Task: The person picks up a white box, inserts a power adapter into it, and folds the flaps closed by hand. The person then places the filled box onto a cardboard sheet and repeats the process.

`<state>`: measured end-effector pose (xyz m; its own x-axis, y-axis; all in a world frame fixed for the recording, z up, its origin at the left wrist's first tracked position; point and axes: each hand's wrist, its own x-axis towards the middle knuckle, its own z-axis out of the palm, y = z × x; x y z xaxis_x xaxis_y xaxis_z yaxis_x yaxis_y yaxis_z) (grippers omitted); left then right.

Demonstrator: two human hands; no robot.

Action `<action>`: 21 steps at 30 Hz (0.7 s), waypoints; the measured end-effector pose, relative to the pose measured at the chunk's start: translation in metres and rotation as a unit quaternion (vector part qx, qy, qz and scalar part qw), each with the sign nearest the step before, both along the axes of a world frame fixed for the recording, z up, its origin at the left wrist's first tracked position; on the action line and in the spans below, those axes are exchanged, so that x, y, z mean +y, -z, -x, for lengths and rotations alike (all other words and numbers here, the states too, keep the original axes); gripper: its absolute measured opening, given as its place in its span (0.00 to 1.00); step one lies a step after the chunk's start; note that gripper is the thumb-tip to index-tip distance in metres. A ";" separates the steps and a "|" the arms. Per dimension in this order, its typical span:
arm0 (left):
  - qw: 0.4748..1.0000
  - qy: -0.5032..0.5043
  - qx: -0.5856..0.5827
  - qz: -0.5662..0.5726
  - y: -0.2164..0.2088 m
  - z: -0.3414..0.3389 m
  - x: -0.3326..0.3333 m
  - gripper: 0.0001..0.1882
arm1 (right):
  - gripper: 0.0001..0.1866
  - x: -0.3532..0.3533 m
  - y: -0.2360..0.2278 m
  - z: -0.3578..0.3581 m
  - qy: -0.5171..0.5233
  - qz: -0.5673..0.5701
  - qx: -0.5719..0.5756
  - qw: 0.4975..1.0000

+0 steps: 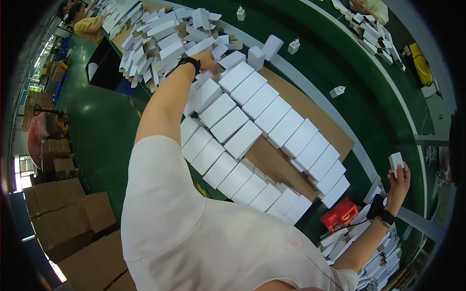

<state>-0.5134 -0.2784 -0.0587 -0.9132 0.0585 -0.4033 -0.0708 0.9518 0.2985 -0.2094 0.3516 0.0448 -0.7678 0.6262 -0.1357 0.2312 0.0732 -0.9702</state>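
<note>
My right hand is raised at the far right with its fingers closed round a small white box. At the upper middle, my left hand reaches in among white cartons; its fingers are mostly hidden and smeared there. A blurred white carton is just below that hand. Rows of closed white cartons lie side by side on a brown cardboard sheet in front of me. Beyond my left hand is a loose heap of white cartons, several with open flaps.
White pump bottles stand spaced along the green conveyor belt. A red tape dispenser sits beside more cartons at lower right. Co-workers are at the upper left and top right. Brown cardboard boxes are stacked at left.
</note>
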 end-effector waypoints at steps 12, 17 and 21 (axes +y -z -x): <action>0.993 -0.046 0.073 -0.083 -0.099 -0.012 -0.020 0.29 | 0.23 -0.038 -0.020 -0.008 -0.026 0.083 0.056 0.995; 0.972 -0.072 0.188 -0.121 -0.139 -0.051 -0.003 0.27 | 0.29 -0.084 -0.043 -0.014 -0.157 0.186 0.143 0.959; 0.863 0.010 0.149 -0.483 -0.180 -0.126 0.075 0.24 | 0.34 -0.118 -0.064 -0.030 -0.239 0.270 0.216 0.907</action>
